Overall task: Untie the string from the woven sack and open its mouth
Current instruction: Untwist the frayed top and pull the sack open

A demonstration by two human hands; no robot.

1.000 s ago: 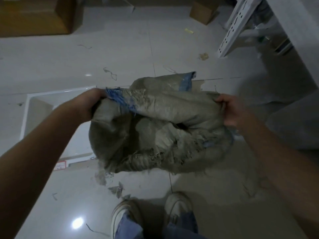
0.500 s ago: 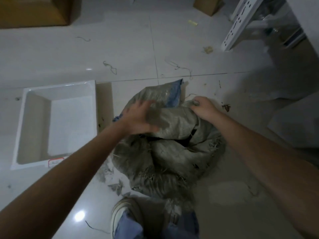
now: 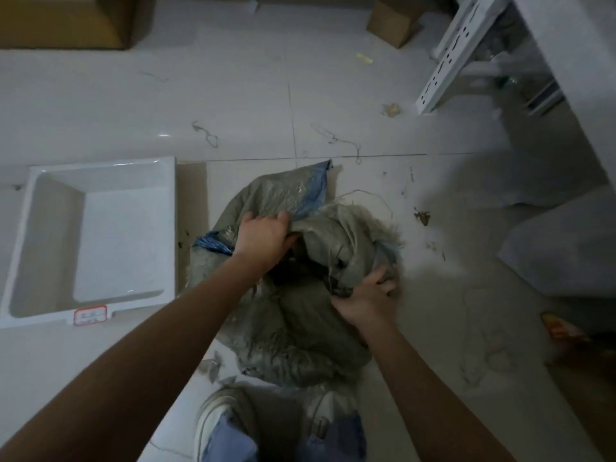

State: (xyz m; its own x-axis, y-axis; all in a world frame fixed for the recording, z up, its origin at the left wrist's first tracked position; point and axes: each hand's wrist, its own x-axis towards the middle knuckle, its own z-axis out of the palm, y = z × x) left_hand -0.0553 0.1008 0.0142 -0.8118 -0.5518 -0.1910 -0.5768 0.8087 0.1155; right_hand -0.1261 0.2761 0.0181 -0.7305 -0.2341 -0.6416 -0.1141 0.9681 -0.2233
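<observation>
A dusty grey woven sack (image 3: 296, 321) with blue edging sits on the tiled floor in front of my feet. Its top is crumpled and a dark gap shows between my hands. My left hand (image 3: 263, 240) grips the far left edge of the sack's mouth, next to the blue strip. My right hand (image 3: 368, 296) clutches the frayed fabric on the near right side. A thin loose string (image 3: 370, 198) curls on the floor just behind the sack.
A white rectangular tray (image 3: 100, 171) lies on the floor to the left. Cardboard boxes (image 3: 391, 25) stand at the back, and a white perforated shelf post (image 3: 446, 58) rises at the upper right. String scraps and grit litter the tiles. My shoes (image 3: 216, 418) are directly below the sack.
The sack was held up a second ago and now rests on the floor. My right hand has shifted from the sack's far edge to its near right side; my left hand has closed on the far left edge.
</observation>
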